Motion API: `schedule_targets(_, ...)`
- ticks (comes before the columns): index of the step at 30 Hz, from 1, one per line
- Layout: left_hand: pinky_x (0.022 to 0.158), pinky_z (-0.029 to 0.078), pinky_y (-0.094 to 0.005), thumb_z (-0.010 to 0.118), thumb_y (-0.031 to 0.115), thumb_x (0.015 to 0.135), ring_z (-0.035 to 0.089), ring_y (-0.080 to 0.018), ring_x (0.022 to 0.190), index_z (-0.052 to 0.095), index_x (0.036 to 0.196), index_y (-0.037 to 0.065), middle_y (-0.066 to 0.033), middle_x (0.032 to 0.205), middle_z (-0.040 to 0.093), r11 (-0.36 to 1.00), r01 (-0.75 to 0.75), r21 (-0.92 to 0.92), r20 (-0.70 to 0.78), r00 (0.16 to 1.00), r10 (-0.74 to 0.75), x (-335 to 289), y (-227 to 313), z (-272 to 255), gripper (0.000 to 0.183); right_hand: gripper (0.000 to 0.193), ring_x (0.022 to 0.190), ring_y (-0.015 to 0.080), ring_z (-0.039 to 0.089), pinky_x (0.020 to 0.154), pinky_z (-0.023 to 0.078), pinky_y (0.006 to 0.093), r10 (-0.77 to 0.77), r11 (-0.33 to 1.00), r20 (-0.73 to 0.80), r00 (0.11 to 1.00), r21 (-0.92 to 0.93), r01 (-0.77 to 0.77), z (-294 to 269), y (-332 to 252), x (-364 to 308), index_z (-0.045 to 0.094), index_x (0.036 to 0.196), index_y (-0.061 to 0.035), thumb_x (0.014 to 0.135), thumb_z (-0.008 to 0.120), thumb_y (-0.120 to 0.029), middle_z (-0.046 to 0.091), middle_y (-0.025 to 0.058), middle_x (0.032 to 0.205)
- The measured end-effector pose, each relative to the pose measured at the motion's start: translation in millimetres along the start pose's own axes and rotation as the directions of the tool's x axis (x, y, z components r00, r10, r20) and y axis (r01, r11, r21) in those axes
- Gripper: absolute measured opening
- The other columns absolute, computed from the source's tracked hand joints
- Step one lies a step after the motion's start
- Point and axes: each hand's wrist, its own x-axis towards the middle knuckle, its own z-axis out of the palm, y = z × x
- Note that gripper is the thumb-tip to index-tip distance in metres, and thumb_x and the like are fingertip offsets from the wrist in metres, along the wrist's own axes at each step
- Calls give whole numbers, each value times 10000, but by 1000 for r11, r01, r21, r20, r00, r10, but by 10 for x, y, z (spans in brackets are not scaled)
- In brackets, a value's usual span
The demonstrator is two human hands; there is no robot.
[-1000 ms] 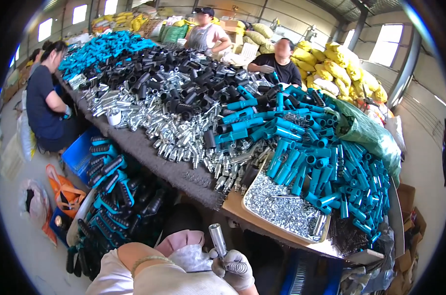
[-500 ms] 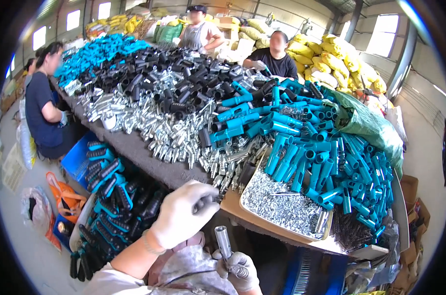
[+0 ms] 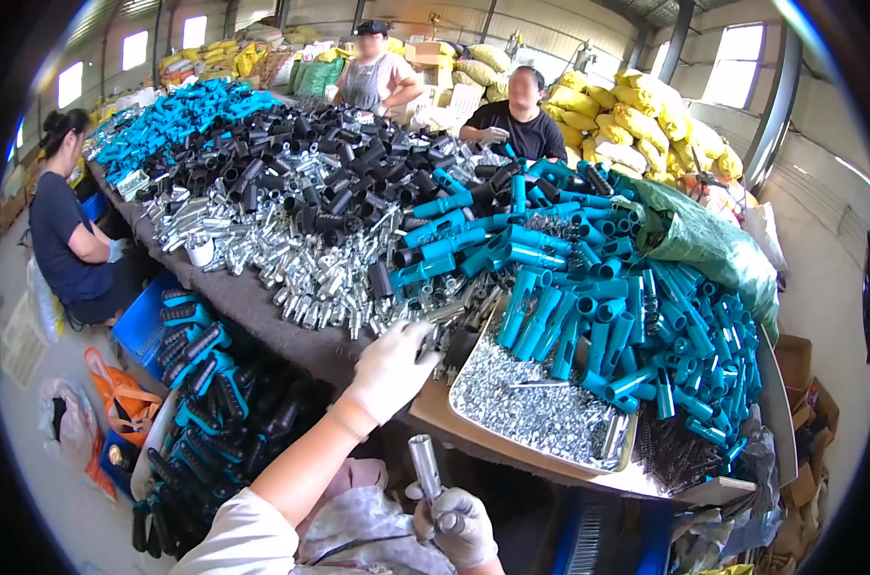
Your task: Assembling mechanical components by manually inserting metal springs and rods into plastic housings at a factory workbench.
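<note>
My gloved right hand [image 3: 462, 529], low in the middle, is closed around a shiny metal tube [image 3: 423, 462]. The tube stands nearly upright with its open end up. My left hand [image 3: 392, 371], in a white glove, reaches over the table's front edge. Its thumb and fingers are apart beside small silver metal fittings [image 3: 353, 311], and I see nothing held in it. Just right of that hand sits a shallow tray [image 3: 459, 407] full of tiny metal pieces. Teal tubes [image 3: 540, 321] are heaped behind and beside the tray.
Black sleeves [image 3: 310, 158] and more teal parts [image 3: 181, 120] cover the far table. Black-and-teal handles [image 3: 205, 422] fill containers below left. Dark springs [image 3: 679, 446] lie right of the tray. One person [image 3: 70, 230] works at left; two others are across the table.
My left hand has moved forward over the table edge, its fingers uncurling. The right hand still holds the tube; a coil spring seen there earlier no longer shows clearly.
</note>
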Motion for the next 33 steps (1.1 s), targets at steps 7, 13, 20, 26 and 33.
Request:
schedule_targets(7,838,548,-321,771,158,861,665,-188,962,618,1272,31,-125,1180,629,811,60,-582,492,820,293,-1083,130,-406,457,236,610,207,598,606,514,311,78,994,-108,991,-69,-85,-78,-29,-183,667,887,-44,821,778,-241,693,170,948)
schedule_targets(13,733,543,-302,704,134,919,648,-164,785,602,1180,5,-78,908,673,852,-4,-524,-9,1000,0,-1035,148,-556,308,360,907,197,645,782,483,326,57,994,-141,988,-79,-69,91,-171,-70,636,1004,12,898,746,-314,695,127,1008)
schedule_targets(20,683,483,-257,659,528,929,585,-108,769,618,1171,-5,-52,919,655,811,48,-583,-40,995,-88,-961,149,-571,587,154,612,129,574,565,473,256,112,952,-346,932,-230,-200,-87,-206,-112,620,994,-16,995,615,-171,653,69,799)
schedule_targets(26,687,485,-268,612,574,934,593,-126,788,625,1162,-15,-70,929,644,826,57,-560,-37,995,-93,-1010,202,-577,632,150,560,118,523,524,441,259,142,950,-369,918,-212,-232,72,-413,-157,619,947,-7,985,610,-151,612,47,733)
schedule_targets(33,742,531,-317,620,503,942,649,-204,833,643,1108,-35,-113,945,649,832,-72,-550,55,991,122,-1108,301,-480,563,252,672,135,648,588,497,251,132,916,-326,936,-320,-241,-9,-432,-195,645,1132,36,971,627,-157,716,122,932)
